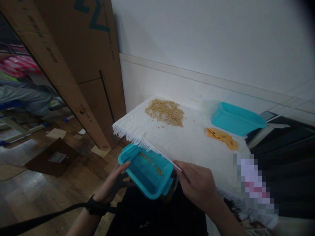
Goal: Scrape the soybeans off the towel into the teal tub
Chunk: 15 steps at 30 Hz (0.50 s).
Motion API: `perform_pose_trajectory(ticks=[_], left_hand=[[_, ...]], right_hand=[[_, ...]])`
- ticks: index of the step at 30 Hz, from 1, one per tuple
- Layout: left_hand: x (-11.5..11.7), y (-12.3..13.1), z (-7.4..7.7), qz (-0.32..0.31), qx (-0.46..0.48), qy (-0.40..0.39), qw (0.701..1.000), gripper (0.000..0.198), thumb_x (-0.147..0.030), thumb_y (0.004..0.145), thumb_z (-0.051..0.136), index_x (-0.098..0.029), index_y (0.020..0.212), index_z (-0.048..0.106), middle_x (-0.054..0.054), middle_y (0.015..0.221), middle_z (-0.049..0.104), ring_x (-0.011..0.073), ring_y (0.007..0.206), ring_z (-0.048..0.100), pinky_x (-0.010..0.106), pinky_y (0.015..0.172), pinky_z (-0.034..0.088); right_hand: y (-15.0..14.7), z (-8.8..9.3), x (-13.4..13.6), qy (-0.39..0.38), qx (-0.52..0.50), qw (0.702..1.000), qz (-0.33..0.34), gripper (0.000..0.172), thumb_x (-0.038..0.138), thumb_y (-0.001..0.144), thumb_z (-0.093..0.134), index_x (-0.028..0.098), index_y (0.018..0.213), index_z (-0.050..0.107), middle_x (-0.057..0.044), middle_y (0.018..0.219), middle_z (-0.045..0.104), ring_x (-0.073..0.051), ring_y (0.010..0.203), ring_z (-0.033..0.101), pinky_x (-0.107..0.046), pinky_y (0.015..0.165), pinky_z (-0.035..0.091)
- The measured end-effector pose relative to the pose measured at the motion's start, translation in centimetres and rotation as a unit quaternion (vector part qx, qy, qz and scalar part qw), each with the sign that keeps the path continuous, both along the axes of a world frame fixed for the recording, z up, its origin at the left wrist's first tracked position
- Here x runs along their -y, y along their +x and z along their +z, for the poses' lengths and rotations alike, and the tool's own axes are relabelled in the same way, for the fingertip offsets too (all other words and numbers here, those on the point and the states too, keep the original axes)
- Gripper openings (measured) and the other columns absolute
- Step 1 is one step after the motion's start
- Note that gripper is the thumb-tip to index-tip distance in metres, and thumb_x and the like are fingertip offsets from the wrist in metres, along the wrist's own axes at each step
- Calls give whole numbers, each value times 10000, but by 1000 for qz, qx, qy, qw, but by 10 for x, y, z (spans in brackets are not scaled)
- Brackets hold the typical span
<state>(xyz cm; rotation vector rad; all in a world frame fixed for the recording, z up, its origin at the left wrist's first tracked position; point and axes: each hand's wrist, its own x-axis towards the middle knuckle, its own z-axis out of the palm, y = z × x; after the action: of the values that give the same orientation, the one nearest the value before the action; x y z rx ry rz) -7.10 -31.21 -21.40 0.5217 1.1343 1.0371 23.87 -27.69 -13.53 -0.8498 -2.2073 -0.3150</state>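
My left hand (114, 181) grips the left side of a teal plastic container (145, 177), thumb over its rim. The container hangs tilted just off the fringed edge of a white tablecloth (187, 144). A short line of small yellowish beans (158, 171) lies along its inside, toward the cloth. My right hand (197, 183) is closed on the near end of a thin white strip (169, 160), which lies along the cloth's edge above the container; its exact kind is unclear. Farther back on the cloth, more beans (166, 111) are spread in a loose pile.
A second teal container (238, 118) stands at the table's back right, with a crumpled yellow cloth (221, 137) before it. Tall cardboard (81, 49) borders the left side. A cardboard box (52, 159) lies on the floor. Another person (24, 85) is partly visible at far left.
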Motion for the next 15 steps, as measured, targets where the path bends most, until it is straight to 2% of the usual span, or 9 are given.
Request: perform_pose_trajectory(ticks=[4, 7, 11, 15], left_hand=[[1, 0, 0, 13, 0, 2, 1000, 807, -668, 845, 899, -294, 1520, 662, 146, 1555, 769, 522, 1477, 654, 542, 946, 665], [2, 0, 1, 10, 1, -7, 1000, 878, -685, 854, 890, -286, 1586, 613, 154, 1545, 778, 500, 1471, 667, 532, 958, 667], [2, 1, 3, -4, 3, -2, 1000, 934, -704, 873, 869, -295, 1655, 563, 161, 1547, 779, 485, 1457, 685, 573, 1014, 658], [1, -3, -3, -11, 11, 2, 1000, 934, -674, 925, 840, -297, 1709, 500, 169, 1646, 707, 475, 1487, 665, 613, 1056, 658]], right_hand=[[-1, 8, 9, -23, -9, 1000, 12, 276, 152, 1144, 543, 148, 1073, 810, -66, 965, 901, -168, 796, 869, -239, 795, 682], [2, 14, 11, -39, -20, 999, 9, 291, 174, 1147, 539, 175, 1067, 819, -47, 948, 902, -161, 774, 866, -225, 769, 669], [13, 18, -7, -19, -38, 996, -84, 338, 293, 1145, 556, 217, 1008, 856, -49, 857, 887, -186, 688, 837, -241, 660, 611], [30, 14, -51, -46, -78, 977, -191, 433, 484, 1110, 560, 221, 945, 862, -57, 720, 828, -209, 598, 770, -271, 600, 518]])
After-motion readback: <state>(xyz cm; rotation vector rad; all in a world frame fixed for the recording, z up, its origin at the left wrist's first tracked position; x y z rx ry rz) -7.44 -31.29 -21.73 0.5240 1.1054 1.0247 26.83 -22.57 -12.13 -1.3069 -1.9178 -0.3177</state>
